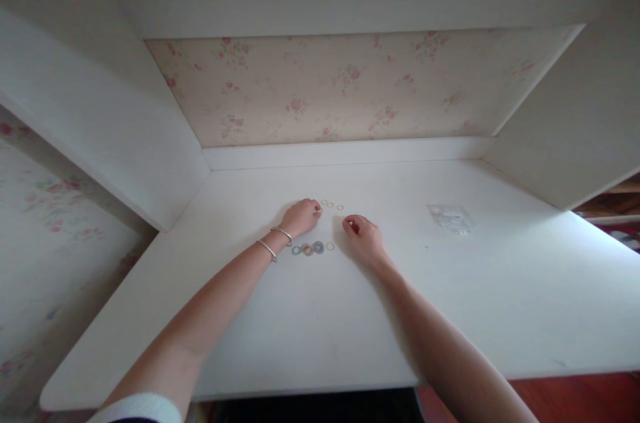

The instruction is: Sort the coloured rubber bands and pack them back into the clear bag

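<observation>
My left hand (301, 215) rests on the white desk (320, 316), fingers curled, fingertips beside a few thin yellow rings (331, 204) lying just to its right. Two bangles circle that wrist. My right hand (363, 236) lies a little to the right and nearer me, fingers bent, with something small and reddish pinched at its fingertips; what it is I cannot make out. Between the hands, nearer me, a short row of small coloured rings (311, 249) lies flat on the desk, green, pink, grey-blue and yellow.
A small clear plastic bag (451, 218) lies on the desk to the right. White side panels stand at left (100, 116) and right (560, 123), with a flowered back wall (350, 86) behind. The desk's front edge runs close to me.
</observation>
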`<control>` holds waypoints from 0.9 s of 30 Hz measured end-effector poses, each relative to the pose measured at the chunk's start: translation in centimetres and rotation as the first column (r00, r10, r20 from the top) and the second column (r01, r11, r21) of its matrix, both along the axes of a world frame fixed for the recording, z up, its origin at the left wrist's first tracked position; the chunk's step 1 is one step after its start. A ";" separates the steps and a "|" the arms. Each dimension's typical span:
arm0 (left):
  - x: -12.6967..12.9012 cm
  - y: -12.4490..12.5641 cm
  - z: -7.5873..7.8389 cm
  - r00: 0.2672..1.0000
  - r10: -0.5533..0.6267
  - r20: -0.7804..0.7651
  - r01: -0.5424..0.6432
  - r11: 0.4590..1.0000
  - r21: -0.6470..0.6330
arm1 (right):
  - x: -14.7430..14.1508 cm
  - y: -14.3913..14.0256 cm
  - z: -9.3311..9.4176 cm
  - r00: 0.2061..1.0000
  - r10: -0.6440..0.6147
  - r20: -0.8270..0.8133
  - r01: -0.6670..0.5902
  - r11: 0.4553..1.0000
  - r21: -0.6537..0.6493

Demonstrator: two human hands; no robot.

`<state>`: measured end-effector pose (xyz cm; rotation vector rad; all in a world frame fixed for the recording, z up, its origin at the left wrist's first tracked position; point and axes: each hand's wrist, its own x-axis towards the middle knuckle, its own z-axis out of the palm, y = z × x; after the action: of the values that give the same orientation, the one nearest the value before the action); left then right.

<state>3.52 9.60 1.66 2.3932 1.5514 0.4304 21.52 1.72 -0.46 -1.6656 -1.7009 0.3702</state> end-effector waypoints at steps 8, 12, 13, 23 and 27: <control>-0.1 -0.4 -0.2 0.995 -0.098 0.002 0.098 0.993 -0.058 | 0.0 0.1 0.0 0.999 0.027 0.016 -0.027 1.000 -0.007; 0.1 -1.9 0.6 0.964 -0.204 0.171 0.229 0.963 -0.143 | 0.0 0.1 0.1 0.999 0.030 0.032 -0.029 0.999 -0.014; 0.1 -2.4 0.8 0.953 -0.219 0.211 0.255 0.954 -0.160 | 0.0 0.1 0.1 0.999 0.029 0.036 -0.028 0.999 -0.017; 0.2 -5.2 2.8 0.889 -0.459 0.013 0.455 0.876 -0.161 | -0.1 0.1 0.2 0.998 0.042 0.049 -0.040 0.998 -0.039; 0.2 -5.1 2.9 0.918 -0.395 0.038 0.394 0.898 -0.194 | -0.2 0.0 0.2 0.997 0.058 0.046 -0.057 0.998 -0.025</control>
<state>3.67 4.47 4.52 2.4602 1.0090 0.1771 21.36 1.70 -0.24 -1.6569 -1.7883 0.3823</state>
